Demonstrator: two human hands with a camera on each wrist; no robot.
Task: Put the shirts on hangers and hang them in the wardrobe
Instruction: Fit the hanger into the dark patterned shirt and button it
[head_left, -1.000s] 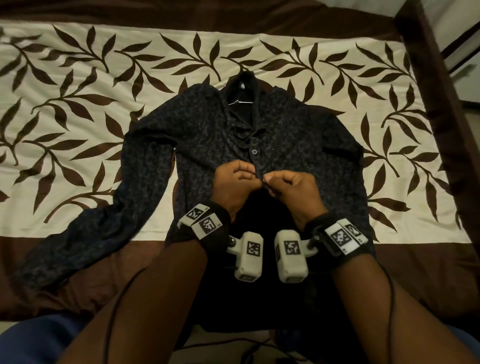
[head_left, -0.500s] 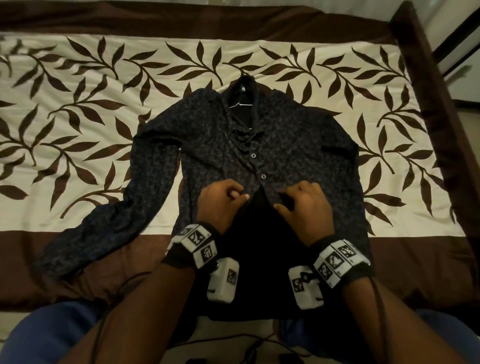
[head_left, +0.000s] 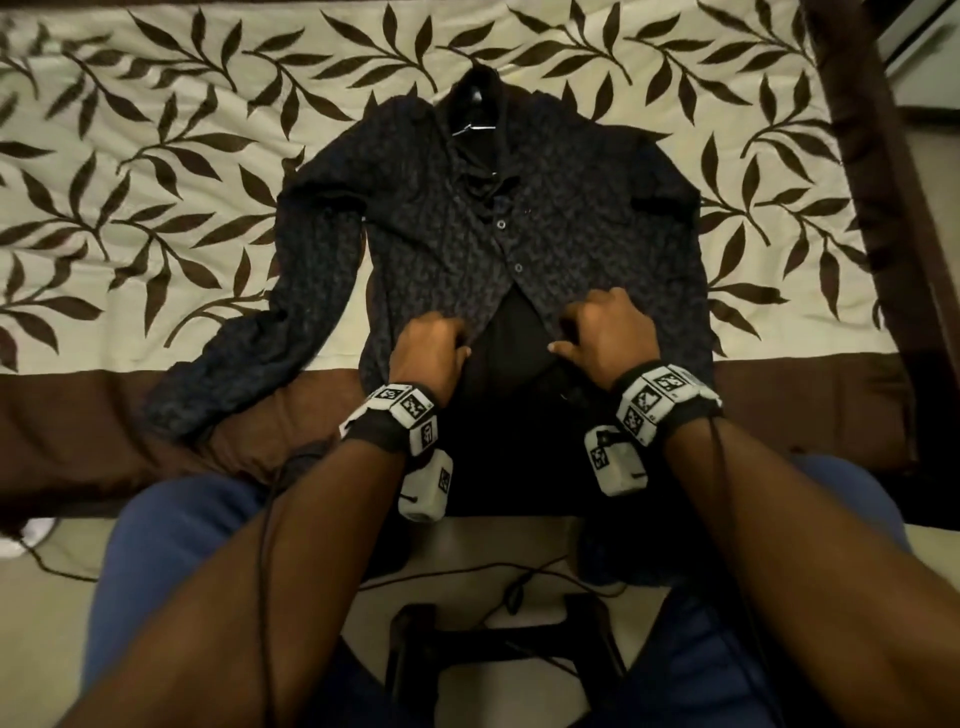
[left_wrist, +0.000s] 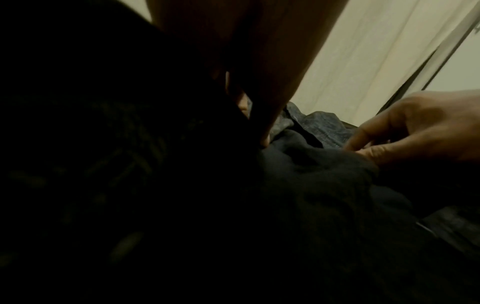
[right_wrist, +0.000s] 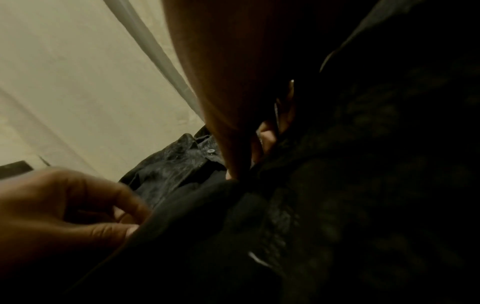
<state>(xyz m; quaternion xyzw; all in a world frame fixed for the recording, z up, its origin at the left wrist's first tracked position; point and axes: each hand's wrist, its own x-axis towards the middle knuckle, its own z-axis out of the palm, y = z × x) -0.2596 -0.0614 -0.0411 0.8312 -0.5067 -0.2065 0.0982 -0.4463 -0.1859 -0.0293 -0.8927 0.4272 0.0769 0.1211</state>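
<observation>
A dark patterned shirt (head_left: 571, 244) lies face up on the bed, with a hanger (head_left: 475, 127) showing inside its collar. Two upper buttons (head_left: 518, 267) are fastened; below them the front lies apart over a dark inside. My left hand (head_left: 457, 343) pinches the left front edge with curled fingers. My right hand (head_left: 569, 332) grips the right front edge, thumb underneath. In the left wrist view my left hand's fingers (left_wrist: 262, 115) meet the shirt cloth (left_wrist: 319, 127), with the right hand (left_wrist: 415, 127) opposite. The right wrist view shows the right hand's fingers (right_wrist: 233, 133) and a button (right_wrist: 210, 150).
The shirt lies on a cream bedspread (head_left: 156, 156) with brown leaves and a brown border (head_left: 78, 426). A dark bed frame (head_left: 872, 156) runs along the right. The shirt's left sleeve (head_left: 249, 358) trails toward the bed's edge. Cables (head_left: 467, 571) and a black stand (head_left: 498, 654) lie on the floor between my knees.
Both hands have left the button they were pinching together. They moved down the shirt front and apart, each now holding one lower front edge.
</observation>
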